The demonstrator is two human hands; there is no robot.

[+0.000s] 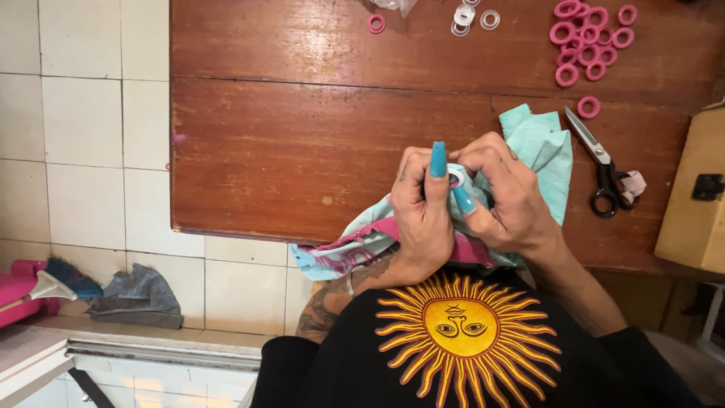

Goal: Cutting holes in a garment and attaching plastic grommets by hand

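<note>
My left hand (419, 208) and my right hand (506, 193) are pressed together over a bunched piece of light teal and pink fabric (540, 147) at the near edge of a brown wooden table (302, 121). Between the fingertips of both hands sits a small pale ring (457, 177), held against the cloth. Long teal nails show on my left hand. More of the cloth hangs off the table edge below my left wrist.
Black-handled scissors (604, 170) lie right of my hands. A cluster of pink rings (585, 38) sits at the far right, one loose pink ring (589, 106) nearer, another (376, 23) and clear rings (476, 18) at the far edge. A pale wooden box (698, 193) stands at right.
</note>
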